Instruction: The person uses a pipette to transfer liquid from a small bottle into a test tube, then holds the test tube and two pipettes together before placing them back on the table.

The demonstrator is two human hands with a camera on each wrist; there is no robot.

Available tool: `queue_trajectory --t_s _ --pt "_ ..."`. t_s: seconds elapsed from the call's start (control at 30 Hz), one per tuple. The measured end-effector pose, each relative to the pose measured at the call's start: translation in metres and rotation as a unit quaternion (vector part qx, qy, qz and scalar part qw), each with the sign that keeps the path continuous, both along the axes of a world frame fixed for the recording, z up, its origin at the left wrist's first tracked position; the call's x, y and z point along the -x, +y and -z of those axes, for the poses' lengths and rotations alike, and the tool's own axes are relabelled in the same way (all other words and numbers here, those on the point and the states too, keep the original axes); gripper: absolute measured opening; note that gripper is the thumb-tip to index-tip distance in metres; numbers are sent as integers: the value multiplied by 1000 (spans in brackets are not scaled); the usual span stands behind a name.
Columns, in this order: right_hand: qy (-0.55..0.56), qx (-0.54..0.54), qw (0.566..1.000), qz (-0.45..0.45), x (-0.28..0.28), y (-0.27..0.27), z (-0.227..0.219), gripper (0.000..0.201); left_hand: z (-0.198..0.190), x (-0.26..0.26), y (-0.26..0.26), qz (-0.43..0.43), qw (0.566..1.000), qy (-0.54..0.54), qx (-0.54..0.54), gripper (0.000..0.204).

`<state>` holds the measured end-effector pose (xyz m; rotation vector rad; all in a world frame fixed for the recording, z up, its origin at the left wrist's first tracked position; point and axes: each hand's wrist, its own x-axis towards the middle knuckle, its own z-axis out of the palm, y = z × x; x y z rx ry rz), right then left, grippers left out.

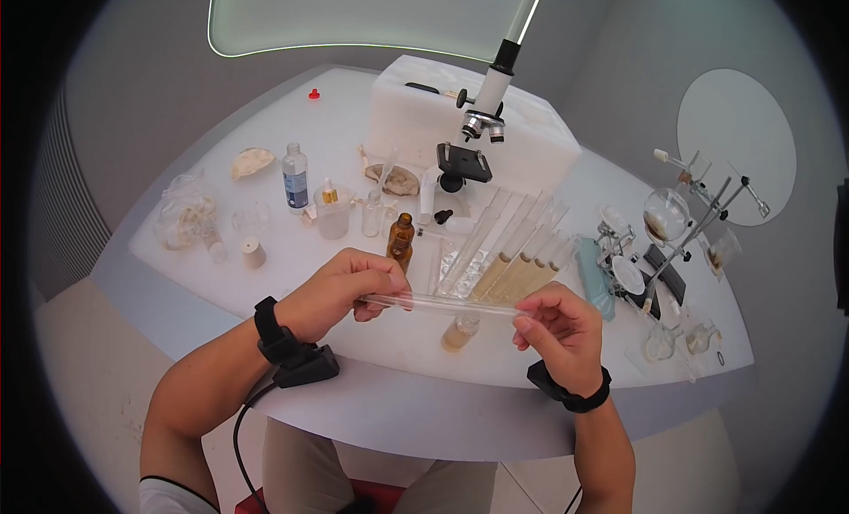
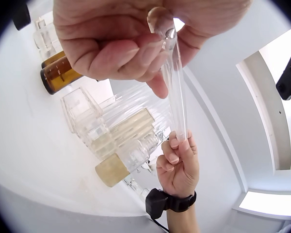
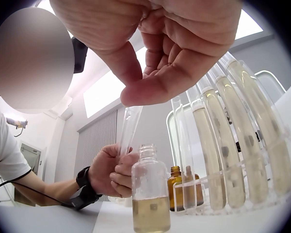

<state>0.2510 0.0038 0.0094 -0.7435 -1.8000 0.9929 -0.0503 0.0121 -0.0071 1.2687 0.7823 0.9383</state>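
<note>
An empty-looking clear glass test tube (image 1: pixel 451 305) lies nearly level above the table's front, between both hands. My left hand (image 1: pixel 354 282) holds its left part, the rounded end (image 2: pixel 161 22) showing among the fingers in the left wrist view. At the other end, thumb and fingers of my right hand (image 1: pixel 564 333) pinch the tube. Below it stands a small clear glass bottle (image 3: pixel 151 194) partly filled with yellowish liquid. Just behind is a clear rack (image 3: pixel 218 177) of test tubes, several holding cloudy pale liquid (image 1: pixel 517 275). A brown glass bottle (image 1: pixel 401 240) stands beyond my left hand.
A microscope (image 1: pixel 478 129) stands behind the rack, before a white block (image 1: pixel 398 98). To the right are metal stands with a round flask (image 1: pixel 665 215). On the left sit a labelled plastic bottle (image 1: pixel 295 180), a plastic beaker (image 1: pixel 332 218) and a plastic bag (image 1: pixel 186 211).
</note>
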Motion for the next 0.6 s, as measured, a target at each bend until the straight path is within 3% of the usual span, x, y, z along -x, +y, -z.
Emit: queue_trajectory --t_s 0.6 --pt "-21 -37 999 4 -1 0 -1 8 -2 -1 -1 1 1000 7 -8 24"
